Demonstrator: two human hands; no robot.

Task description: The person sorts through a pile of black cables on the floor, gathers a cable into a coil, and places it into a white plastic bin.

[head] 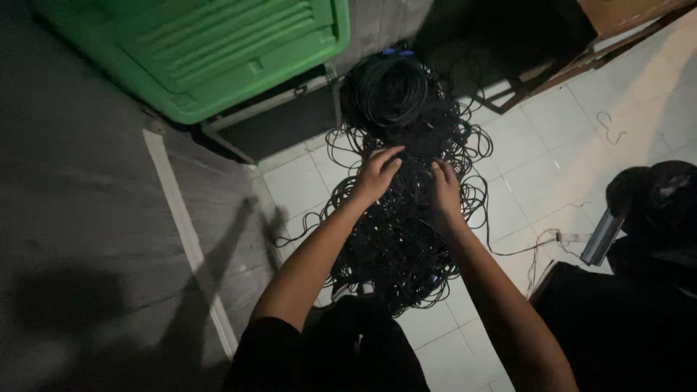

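Nearest the camera, dark clothing at the bottom edge, both bare forearms reaching forward over a white tiled floor (305,185). Left hand (376,176) lay on top of the tangled black cable pile (403,239), fingers (392,154) spread and curled down into the strands, loosely hooking a few, not a firm clench. Right hand (445,190) just beside it, fingers pressed into the same tangle; whether it actually pinched a strand could not be told, dim light and black-on-black. Pile sat on the floor between the forearms, running away toward a neater coiled bundle (388,91) with a blue bit at its far end.

Judged: untangling goes best by lifting one loop at a time, tracing it to the coil, not yanking, since loose loops spill out on both sides and could tighten.

Room: open tile to the right of the pile, with a thin stray wire (608,129) lying well apart. Another person's dark shape (653,203) at right edge limits that side. Left, a grey mat with a pale strip (185,232) near the pile. Far left, a green plastic crate (210,51) on a metal frame, close to the coil; dark furniture legs far right.
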